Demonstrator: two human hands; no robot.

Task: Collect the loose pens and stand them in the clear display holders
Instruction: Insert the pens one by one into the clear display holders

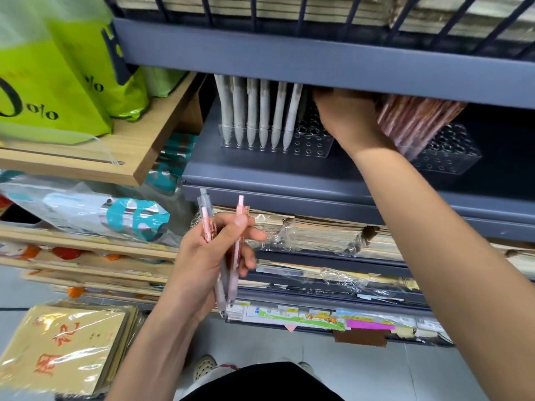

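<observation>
My left hand [214, 256] grips a small bunch of loose pens [231, 273], pink and pale grey, in front of the lower shelves. My right hand [347, 117] reaches into the grey shelf between two clear display holders; its fingers are hidden under the upper shelf's edge. The left clear holder [315, 146] has a row of white pens [260, 111] standing in it and empty holes on its right side. The right clear holder [451, 154] carries a leaning cluster of pink pens [417, 120] beside my right hand.
The grey metal shelf [260, 175] sits under a low upper shelf edge [318, 68]. Green bags [43, 82] stand on a wooden shelf at the left. Wrapped paper stacks [318, 233] fill the shelves below. A wrapped packet [63, 345] lies at the lower left.
</observation>
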